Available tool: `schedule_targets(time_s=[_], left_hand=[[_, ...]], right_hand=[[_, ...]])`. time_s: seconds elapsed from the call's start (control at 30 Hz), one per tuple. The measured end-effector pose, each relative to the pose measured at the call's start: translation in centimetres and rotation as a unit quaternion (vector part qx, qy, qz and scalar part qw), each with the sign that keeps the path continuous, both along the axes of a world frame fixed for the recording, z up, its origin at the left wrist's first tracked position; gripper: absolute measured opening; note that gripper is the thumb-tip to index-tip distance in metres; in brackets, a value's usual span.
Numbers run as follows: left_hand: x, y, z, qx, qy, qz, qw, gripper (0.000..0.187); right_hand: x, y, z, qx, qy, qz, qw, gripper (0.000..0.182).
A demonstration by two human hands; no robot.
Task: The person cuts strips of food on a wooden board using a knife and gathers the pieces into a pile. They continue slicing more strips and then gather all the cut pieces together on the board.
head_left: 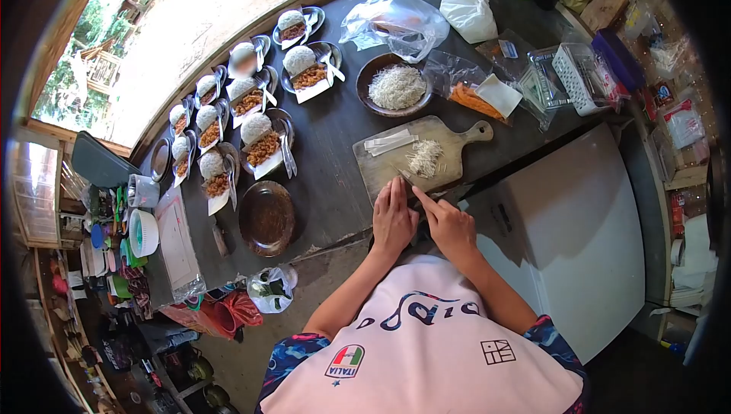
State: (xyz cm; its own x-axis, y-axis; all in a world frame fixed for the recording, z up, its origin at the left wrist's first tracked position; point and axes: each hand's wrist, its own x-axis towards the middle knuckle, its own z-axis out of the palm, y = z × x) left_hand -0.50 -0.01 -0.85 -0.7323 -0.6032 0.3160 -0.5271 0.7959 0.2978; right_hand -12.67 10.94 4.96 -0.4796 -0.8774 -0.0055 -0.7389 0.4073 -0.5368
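Note:
A wooden cutting board point(449, 168) with a handle lies at the counter's near edge. My left hand point(392, 220) rests at the board's near edge, fingers together and pressed down; whatever lies under the fingertips is hidden. Close beside it, my right hand point(451, 225) is closed round a knife point(406, 179), with the index finger stretched along it; only a sliver of the blade shows. On the board are a few long white strips point(391, 142) and a loose pile of thin pale shreds point(425, 159). Beyond the board stands a brown bowl point(365, 83) heaped with similar white shreds point(397, 86).
Several plates with rice point(256, 129), brown food and spoons stand on the left. A brown plate point(266, 218) sits nearer. Plastic bags point(396, 22), a bag of orange strips point(474, 100) and a white basket point(576, 79) lie behind and right. A white appliance point(586, 223) stands below right.

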Motion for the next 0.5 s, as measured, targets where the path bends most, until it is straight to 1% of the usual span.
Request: schedule_targets(time_s=[0.13, 0.23, 0.37, 0.5], left_hand=[[-0.1, 0.1, 0.0, 0.011, -0.011, 0.005, 1.0, 0.075], [-0.2, 0.2, 0.1, 0.001, 0.004, 0.007, 1.0, 0.074], [0.0, -0.1, -0.4, 0.003, 0.005, 0.001, 1.0, 0.073], [-0.1, 0.3, 0.0, 0.015, 0.004, 0.003, 1.0, 0.073]], right_hand=[[0.1, 0.5, 0.4, 0.031, -0.016, -0.01, 0.999, 0.05], [-0.2, -0.6, -0.8, -0.033, -0.008, -0.002, 0.999, 0.052], [0.2, 0.2, -0.3, 0.021, 0.009, 0.0, 1.0, 0.051], [0.0, 0.1, -1.0, -0.01, 0.018, 0.0, 1.0, 0.053]])
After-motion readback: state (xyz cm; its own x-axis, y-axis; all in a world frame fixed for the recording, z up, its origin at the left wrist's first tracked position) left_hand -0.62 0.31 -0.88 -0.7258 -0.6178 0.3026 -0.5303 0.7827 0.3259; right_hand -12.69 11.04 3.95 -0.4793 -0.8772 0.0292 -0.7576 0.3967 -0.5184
